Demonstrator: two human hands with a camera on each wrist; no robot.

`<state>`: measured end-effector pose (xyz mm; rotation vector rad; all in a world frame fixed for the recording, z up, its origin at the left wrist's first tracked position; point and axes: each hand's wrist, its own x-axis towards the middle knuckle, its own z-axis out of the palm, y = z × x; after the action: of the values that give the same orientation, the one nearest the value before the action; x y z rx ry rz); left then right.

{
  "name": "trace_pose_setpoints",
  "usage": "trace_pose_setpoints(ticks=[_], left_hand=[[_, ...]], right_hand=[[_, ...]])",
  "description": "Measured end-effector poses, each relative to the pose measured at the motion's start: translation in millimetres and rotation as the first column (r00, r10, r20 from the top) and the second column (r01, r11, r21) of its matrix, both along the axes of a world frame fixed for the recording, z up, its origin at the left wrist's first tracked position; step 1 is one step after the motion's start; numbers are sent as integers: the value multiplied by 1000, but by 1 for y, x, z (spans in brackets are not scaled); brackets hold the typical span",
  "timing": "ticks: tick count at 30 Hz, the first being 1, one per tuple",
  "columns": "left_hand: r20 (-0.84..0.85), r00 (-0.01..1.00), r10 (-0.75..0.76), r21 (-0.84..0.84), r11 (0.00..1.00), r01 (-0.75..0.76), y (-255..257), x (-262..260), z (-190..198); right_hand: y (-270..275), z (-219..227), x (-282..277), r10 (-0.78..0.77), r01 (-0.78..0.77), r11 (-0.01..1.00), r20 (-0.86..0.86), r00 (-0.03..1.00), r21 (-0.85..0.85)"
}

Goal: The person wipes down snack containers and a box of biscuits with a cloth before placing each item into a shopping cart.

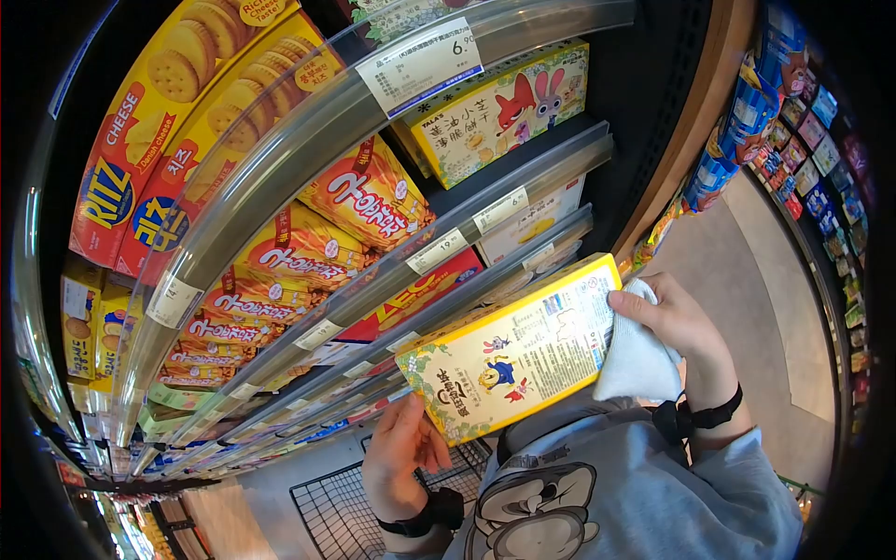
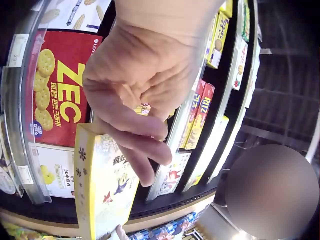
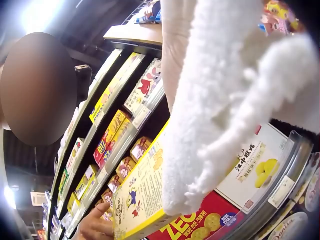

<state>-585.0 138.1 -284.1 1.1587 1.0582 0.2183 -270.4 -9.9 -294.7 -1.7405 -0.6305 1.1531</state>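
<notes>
A yellow-edged carton (image 1: 509,350) with cartoon animals and printed text is held tilted in front of the shelves. My right hand (image 1: 677,313) grips its right end together with a white cloth (image 1: 644,359), thumb over the cloth. In the right wrist view the white cloth (image 3: 215,100) covers much of that hand and part of the carton (image 3: 142,190). My left hand (image 1: 406,453) is at the carton's lower left corner, a fingertip at its edge and the other fingers loosely bent. In the left wrist view, the left hand's fingers (image 2: 135,130) overlap the carton's printed face (image 2: 112,185).
Shelves hold red-and-yellow RITZ boxes (image 1: 177,121), orange snack packs (image 1: 364,196) and a similar cartoon-animal box (image 1: 504,112). A clear shelf rail (image 1: 448,243) carries price tags. Below is a black wire basket (image 1: 331,509). Blue snack bags (image 1: 747,112) hang at right beside the aisle floor (image 1: 737,280).
</notes>
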Motion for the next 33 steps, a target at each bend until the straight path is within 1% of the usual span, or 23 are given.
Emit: trace_pose_setpoints(ticks=[2, 4, 5, 8, 10, 11, 13, 14, 16, 17, 18, 19, 20, 21, 22, 23, 25, 26, 27, 29, 30, 31, 33], left_hand=[[2, 1000, 3, -27, 1000, -3, 4, -2, -8], [69, 997, -24, 20, 1000, 23, 6, -6, -15], [68, 997, -22, 20, 1000, 21, 6, -5, -15], [88, 995, 39, 15, 999, -41, 3, -1, -15], [111, 991, 79, 99, 991, -90, 2, -1, -19], [112, 990, 84, 102, 990, -95, 3, -2, -20], [64, 997, 41, 213, 976, -53, 3, -4, -22], [64, 997, 44, 216, 975, -57, 3, -6, -23], [343, 939, -34, 225, 973, -47, 2, -9, -26], [345, 938, -29, 226, 973, -53, 0, -6, -21], [381, 925, -11, 191, 979, -67, -3, -1, -13], [416, 909, 9, 155, 985, -80, -5, 2, -9], [372, 926, 57, 110, 988, -105, 1, -9, -20], [375, 925, 66, 109, 987, -115, 3, -11, -19], [429, 892, 143, 139, 965, -221, 4, -13, -19], [483, 849, 215, 161, 931, -328, 5, -15, -18], [497, 826, 266, 122, 921, -369, 11, -26, -14], [493, 821, 289, 129, 909, -397, 15, -34, -17], [490, 814, 313, 136, 895, -426, 16, -41, -20], [514, 784, 348, 127, 873, -471, 17, -53, -23], [546, 751, 372, 119, 853, -509, 16, -58, -24], [577, 715, 395, 110, 830, -547, 16, -64, -25], [591, 685, 426, 103, 802, -588, 15, -77, -33]], right_hand=[[0, -5, 2, 0, 0, 1000, -3, 1000, -7], [0, -6, 2, 2, -3, 1000, -7, 1000, -12], [0, -7, 1, -3, 3, 1000, -29, 1000, -3], [2, -6, 0, -5, 5, 1000, -66, 998, -1], [3, -6, 0, -5, 4, 1000, -77, 997, -9], [3, -7, 0, -17, 17, 1000, -74, 997, -14], [5, -6, -2, -26, 25, 1000, -69, 997, -13], [6, -3, -4, -45, 42, 998, -78, 996, -43], [7, -5, -7, -61, 55, 996, -85, 995, -72], [7, -12, -8, -46, 41, 998, -128, 991, -41], [7, -15, -9, -29, 28, 1000, -171, 985, -12], [8, -14, -11, -22, 21, 1000, -168, 985, -11], [9, -12, -14, 67, -71, 997, -143, 988, -21], [12, -8, -16, 158, -163, 986, -118, 980, -35], [15, -1, -19, 231, -235, 972, -131, 964, -12], [18, -3, -20, 244, -248, 969, -130, 961, -14], [24, -9, -24, 386, -384, 899, 36, 922, 210], [29, -7, -24, 440, -425, 874, -15, 898, 237], [32, -7, -29, 459, -443, 865, -16, 888, 235], [39, -6, -40, 436, -402, 852, -28, 900, 336], [43, -6, -42, 500, -461, 822, -35, 865, 334], [47, -7, -46, 523, -484, 810, -35, 852, 330], [57, -10, -59, 572, -510, 755, -33, 820, 412]])
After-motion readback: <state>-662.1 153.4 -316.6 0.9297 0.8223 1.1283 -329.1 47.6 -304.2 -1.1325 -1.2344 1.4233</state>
